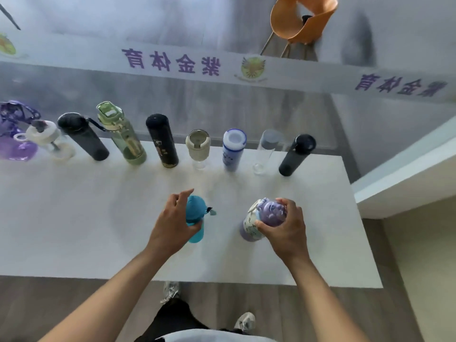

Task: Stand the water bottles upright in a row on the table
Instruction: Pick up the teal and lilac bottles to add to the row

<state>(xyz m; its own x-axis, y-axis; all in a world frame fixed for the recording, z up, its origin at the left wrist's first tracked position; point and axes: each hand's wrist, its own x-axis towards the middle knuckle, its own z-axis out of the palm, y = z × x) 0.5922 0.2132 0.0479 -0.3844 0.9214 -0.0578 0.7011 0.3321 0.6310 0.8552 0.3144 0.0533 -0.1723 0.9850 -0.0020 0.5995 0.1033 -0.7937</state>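
Two bottles stand upright near the middle of the white table (74, 230). My left hand (172, 225) grips the teal bottle (196, 219) from its left side, index finger lifted. My right hand (286, 228) holds the purple-and-white patterned bottle (261, 218) by its domed purple lid. Along the far edge, several bottles stand upright in a row: a purple one (14, 146), a clear white-lidded one (49, 141), a dark grey one (84, 137), a green one (123, 137), a black one (162, 141), a beige-lidded one (198, 149), a blue-white one (233, 149), a clear one (265, 154) and a dark one (296, 156).
An orange chair (303, 18) stands on the floor beyond the table. A banner with purple characters (172, 61) runs behind the row. A white ledge (407, 174) lies right of the table. My shoes (244, 322) show below the near edge.
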